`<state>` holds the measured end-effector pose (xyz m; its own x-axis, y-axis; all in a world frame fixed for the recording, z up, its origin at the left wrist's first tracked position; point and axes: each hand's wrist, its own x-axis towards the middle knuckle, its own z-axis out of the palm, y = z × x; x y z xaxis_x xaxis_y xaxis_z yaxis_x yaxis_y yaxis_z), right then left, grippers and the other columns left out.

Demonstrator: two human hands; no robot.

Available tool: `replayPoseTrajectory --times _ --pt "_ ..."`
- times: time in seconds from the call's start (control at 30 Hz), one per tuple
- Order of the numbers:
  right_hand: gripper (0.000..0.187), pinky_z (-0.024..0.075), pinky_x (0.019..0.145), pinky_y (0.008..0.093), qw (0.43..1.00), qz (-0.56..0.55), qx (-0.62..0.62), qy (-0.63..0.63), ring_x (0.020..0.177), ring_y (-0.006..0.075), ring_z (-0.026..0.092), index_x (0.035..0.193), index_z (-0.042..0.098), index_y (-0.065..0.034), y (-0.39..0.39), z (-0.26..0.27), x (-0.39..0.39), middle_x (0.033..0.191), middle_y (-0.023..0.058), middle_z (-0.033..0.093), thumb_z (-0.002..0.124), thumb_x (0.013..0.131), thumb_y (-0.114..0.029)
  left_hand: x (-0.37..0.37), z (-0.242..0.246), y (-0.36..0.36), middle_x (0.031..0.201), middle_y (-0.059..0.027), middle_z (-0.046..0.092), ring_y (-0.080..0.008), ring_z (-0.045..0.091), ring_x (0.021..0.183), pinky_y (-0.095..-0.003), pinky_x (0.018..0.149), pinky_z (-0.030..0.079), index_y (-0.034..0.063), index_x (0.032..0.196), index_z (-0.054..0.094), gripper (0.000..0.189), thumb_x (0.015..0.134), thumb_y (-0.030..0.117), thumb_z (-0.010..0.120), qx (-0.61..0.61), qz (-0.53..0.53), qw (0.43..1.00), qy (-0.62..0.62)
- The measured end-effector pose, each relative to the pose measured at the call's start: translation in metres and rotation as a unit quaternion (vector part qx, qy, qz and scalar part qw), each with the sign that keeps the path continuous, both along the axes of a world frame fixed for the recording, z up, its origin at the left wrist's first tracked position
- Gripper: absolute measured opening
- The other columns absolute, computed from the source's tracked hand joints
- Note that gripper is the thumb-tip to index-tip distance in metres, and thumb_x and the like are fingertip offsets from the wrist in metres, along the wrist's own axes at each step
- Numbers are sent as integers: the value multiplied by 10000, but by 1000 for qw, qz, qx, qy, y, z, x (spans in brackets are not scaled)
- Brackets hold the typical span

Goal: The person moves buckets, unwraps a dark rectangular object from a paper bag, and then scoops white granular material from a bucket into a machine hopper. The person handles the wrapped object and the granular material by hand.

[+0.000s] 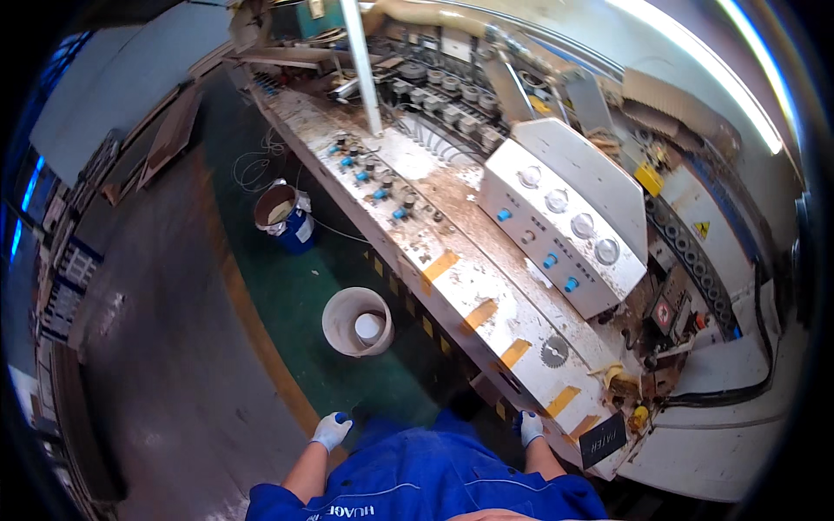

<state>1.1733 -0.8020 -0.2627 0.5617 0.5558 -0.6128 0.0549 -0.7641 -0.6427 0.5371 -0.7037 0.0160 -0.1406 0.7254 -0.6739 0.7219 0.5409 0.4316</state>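
My left hand point(333, 430), in a white work glove with blue fingertips, hangs over the floor to the left of my blue work clothes. Its fingers look curled, and no object shows in it. On the other side, my right hand point(529, 426), gloved the same way, is beside the front edge of the machine's long white bed point(449, 286); whether its fingers enclose anything is hidden. A circular saw blade point(554, 352) lies flat on the bed, beyond my right hand. Nearer to that hand, a black sign point(603, 441) with writing rests at the bed's corner.
On the green floor stand a whitish bucket point(358, 322) and a blue bucket point(294, 236). A control box point(564, 218) with gauges and blue knobs sits on the dusty bed. Thin tubing point(251, 170) lies behind the buckets. Boards point(171, 133) lie at the far left.
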Motion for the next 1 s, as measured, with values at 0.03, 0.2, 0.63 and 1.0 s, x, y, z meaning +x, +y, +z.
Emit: replayPoseTrajectory --times 0.03,0.2,0.63,1.0 --pt "210 581 547 401 1000 -5 -7 -24 637 229 686 1007 659 -67 12 -2 -7 805 92 695 584 1007 -264 -10 -5 0 1243 -205 705 -355 653 1192 -423 1026 506 38 1259 681 505 891 383 712 9 1 1000 0" --pt "270 589 614 430 970 153 -78 -174 725 231 722 832 689 -63 79 87 -112 894 149 715 604 957 -287 -100 -18 -50 1206 -206 718 -367 669 1151 -435 993 521 29 1216 702 490 890 395 713 49 58 997 -32" --pt "238 546 639 372 918 386 34 -87 707 213 679 987 724 -51 163 95 -366 853 77 714 641 974 -275 -397 -126 -266 1124 -178 685 -344 701 1001 -472 855 567 56 1209 609 435 909 362 684 -45 97 989 101" --pt "259 542 579 423 880 451 -90 -117 622 280 668 936 731 -46 313 97 -547 774 145 694 623 964 -280 -416 -97 -159 1362 -169 543 -329 635 1099 -499 863 558 105 1489 379 709 922 403 684 -11 382 923 -50"
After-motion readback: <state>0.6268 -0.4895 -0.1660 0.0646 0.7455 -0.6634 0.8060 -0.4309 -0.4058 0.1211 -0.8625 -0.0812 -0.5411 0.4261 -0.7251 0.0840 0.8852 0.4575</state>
